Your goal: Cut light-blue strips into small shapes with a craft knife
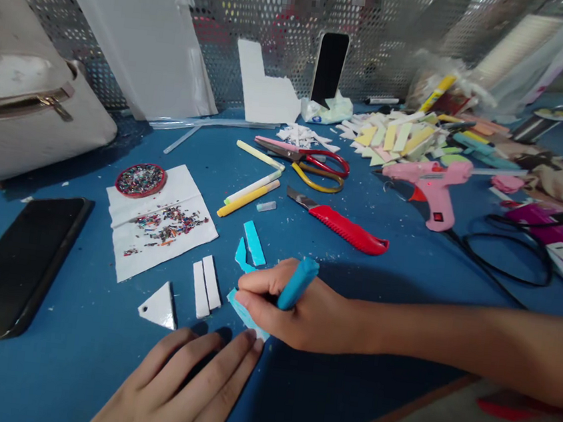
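My right hand (296, 306) is closed around a blue marker (299, 283), its tip hidden behind my fingers, over a small light-blue piece (243, 311) on the table. My left hand (197, 383) lies with fingers stretched out, the fingertips touching the lower end of that piece. Just beyond my right hand are a blue strip (254, 243) and a bent blue scrap (241, 255). Left of the piece lie two white strips (206, 286) side by side and a white triangular piece (159, 305) with a hole near one corner.
A red box cutter (347, 229) lies with its blade out, near scissors (316, 164) and yellow markers (247, 197). A pink glue gun (435, 187) trails a cable on the right. Leftward are a paper with colourful bits (128, 259), a dark phone (17, 264) and a bag (32, 91).
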`<state>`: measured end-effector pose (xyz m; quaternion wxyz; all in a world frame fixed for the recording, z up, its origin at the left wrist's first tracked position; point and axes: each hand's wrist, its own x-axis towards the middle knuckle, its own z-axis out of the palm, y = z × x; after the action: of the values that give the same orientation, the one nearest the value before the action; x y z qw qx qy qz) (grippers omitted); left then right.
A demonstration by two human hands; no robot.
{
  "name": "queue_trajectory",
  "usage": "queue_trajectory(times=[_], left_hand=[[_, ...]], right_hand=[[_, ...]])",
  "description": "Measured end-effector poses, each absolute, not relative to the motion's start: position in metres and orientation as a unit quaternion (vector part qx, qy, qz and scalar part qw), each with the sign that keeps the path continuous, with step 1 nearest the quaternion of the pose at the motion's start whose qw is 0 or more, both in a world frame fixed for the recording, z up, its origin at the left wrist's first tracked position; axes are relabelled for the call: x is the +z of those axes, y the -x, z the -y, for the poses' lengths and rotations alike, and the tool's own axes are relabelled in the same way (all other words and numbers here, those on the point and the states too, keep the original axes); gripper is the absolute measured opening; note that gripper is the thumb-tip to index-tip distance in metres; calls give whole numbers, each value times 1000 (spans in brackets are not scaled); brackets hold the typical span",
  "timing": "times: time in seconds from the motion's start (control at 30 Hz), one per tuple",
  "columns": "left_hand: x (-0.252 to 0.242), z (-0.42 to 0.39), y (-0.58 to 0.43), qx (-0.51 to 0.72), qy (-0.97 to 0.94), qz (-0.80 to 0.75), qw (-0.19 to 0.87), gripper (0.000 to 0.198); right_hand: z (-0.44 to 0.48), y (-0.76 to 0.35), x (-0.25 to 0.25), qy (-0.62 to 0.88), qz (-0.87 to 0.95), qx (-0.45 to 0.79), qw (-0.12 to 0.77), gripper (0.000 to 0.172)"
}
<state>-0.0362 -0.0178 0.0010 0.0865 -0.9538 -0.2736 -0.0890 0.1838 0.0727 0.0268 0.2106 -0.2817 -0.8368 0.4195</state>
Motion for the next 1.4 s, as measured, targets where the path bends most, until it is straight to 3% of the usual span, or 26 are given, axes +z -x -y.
queue_trajectory(times=[0.63, 0.8, 1.4], left_hand=[[-1, 19, 35, -103, 948, 290, 79, 43], [-1, 18, 35, -102, 949, 286, 81, 44], [2, 19, 36, -99, 950, 286, 73, 45]], right_hand=[[-72, -183, 26, 298, 830, 418, 216, 33], [-72, -183, 28, 262, 849, 420, 183, 35], [-72, -183, 26, 313, 826, 417, 214, 32]])
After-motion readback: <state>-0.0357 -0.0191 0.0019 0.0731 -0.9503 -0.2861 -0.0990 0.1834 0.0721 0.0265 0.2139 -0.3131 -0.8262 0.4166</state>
